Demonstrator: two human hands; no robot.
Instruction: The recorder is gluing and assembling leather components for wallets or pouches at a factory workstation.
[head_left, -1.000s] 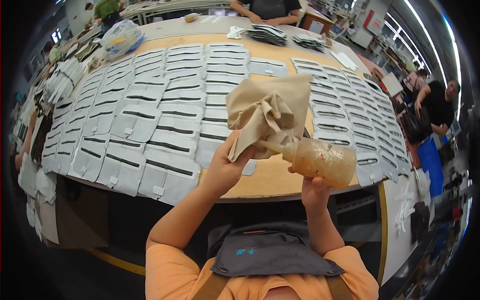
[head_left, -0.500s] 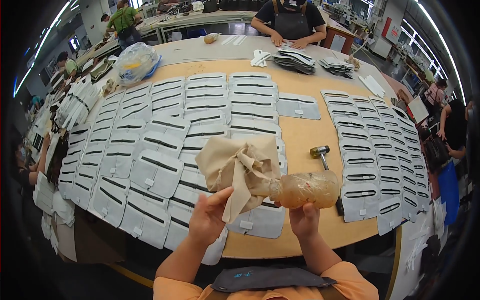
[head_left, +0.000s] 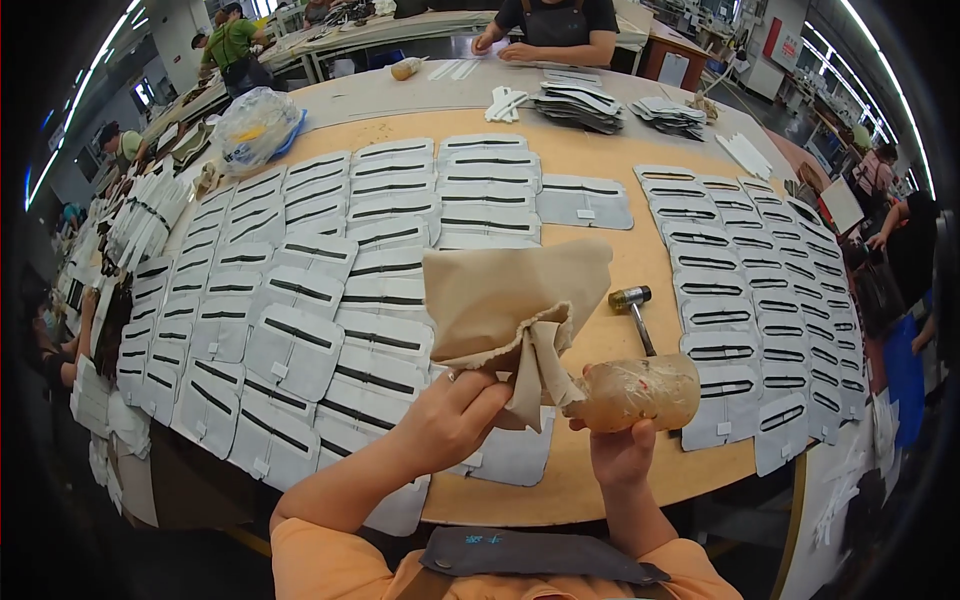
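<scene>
Blue characters [head_left: 484, 540] on the dark apron [head_left: 560, 556] and a distant red-and-white sign [head_left: 774, 37] are too small to read.

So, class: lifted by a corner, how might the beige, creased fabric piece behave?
The beige, creased fabric piece would probably droop: it bunches into folds beside the left hand. Its thin edges suggest lightness, though its upstanding upper part hints at slight stiffness.

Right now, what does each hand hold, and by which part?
Left hand: the beige fabric piece, by its bunched lower part. Right hand: the cylindrical, translucent yellowish bottle, by the underside of its body.
</scene>
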